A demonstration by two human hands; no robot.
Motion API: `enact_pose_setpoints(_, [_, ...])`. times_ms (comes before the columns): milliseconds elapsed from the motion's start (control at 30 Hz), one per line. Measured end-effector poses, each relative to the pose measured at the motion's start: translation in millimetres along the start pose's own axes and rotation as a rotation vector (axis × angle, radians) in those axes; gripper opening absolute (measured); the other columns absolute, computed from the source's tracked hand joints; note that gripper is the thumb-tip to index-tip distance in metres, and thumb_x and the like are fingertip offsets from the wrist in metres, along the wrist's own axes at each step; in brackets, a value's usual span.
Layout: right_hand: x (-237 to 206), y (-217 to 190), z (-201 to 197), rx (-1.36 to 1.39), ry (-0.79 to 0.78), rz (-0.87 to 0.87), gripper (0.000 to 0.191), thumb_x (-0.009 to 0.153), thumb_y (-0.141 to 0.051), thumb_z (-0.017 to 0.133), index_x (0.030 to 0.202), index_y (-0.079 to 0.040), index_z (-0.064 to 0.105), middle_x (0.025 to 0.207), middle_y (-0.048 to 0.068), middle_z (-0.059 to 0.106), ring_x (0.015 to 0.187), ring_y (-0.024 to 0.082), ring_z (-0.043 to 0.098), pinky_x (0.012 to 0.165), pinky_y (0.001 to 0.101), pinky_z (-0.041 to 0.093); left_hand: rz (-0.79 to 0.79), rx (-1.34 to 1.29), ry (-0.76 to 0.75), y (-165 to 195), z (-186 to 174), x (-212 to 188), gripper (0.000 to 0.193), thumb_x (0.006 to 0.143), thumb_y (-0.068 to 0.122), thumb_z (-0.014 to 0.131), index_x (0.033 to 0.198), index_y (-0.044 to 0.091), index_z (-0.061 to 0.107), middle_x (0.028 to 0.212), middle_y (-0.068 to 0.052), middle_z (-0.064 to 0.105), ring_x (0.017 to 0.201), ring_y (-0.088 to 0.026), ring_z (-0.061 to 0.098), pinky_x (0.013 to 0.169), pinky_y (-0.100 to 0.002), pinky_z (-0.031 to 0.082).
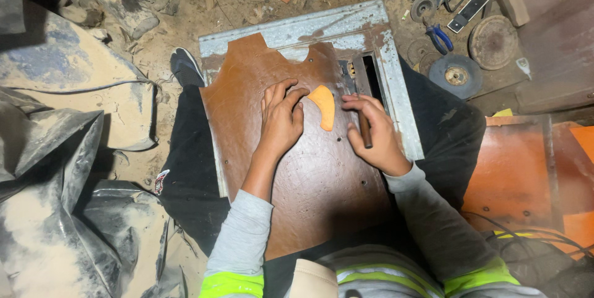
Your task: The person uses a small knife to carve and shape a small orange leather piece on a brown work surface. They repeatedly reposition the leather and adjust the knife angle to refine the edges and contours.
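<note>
Head view: left hand lies open, fingertips touching the orange piece just right of it; right hand grips a dark tool.

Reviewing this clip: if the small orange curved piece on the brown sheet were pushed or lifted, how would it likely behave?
The orange piece looks thin and flat, so it is probably light and would slide, not roll, on the brown sheet. Lying flush, it may be hard to lift without prying an edge. The left hand fingertips touch its edge, which probably steadies it; the right hand grips a dark tool.
</note>
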State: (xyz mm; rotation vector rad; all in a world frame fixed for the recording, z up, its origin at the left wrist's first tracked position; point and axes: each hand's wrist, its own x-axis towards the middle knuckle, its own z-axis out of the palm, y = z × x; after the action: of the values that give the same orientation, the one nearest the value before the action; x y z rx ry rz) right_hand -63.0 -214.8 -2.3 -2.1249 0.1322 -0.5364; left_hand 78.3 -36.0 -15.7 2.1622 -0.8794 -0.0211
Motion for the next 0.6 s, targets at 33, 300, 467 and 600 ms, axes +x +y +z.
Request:
enact_pose_setpoints(33, [0,-1,2,-0.037,-0.023,-0.033,0.037,0.081,0.000,0.066,0.118,-0.004,0.064,0.134,0.014,0.067,0.137,0.037,0.055,0.115,0.0448,0.044,-0.002,0.005,-0.002,0,0,0,0.032,0.087,0.002,0.063,0.116,0.009,0.074,0.139,-0.012,0.058,0.133,-0.034,0.046,0.112,-0.047,0.034])
enact_pose_setpoints(300, [2,-5,6,-0.114,-0.081,-0.089,0.037,0.080,-0.005,0.074,0.116,-0.004,0.064,0.138,0.018,0.064,0.140,0.042,0.050,0.115,0.0471,0.042,0.026,0.026,-0.017,6,2,-1,0.040,0.083,-0.002,0.062,0.116,0.014,0.077,0.140,-0.014,0.057,0.134,-0.036,0.044,0.115,-0.048,0.032])
enact_pose_setpoints(467, [-4,-8,5,-0.121,-0.051,-0.092,0.038,0.080,-0.004,0.074,0.117,-0.002,0.063,0.139,0.021,0.062,0.139,0.043,0.051,0.114,0.0473,0.043,0.072,0.037,-0.024,10,8,0,0.045,0.081,-0.005,0.060,0.118,0.015,0.077,0.140,-0.016,0.056,0.134,-0.037,0.046,0.118,-0.049,0.030])
enact_pose_setpoints(600, [-12,-12,1,-0.138,-0.021,-0.103,0.038,0.080,-0.004,0.076,0.116,-0.001,0.063,0.136,0.021,0.063,0.136,0.042,0.053,0.113,0.0470,0.044,0.097,0.040,-0.067,12,12,0,0.050,0.078,-0.007,0.058,0.118,0.015,0.077,0.139,-0.019,0.055,0.134,-0.039,0.045,0.120,-0.050,0.028])
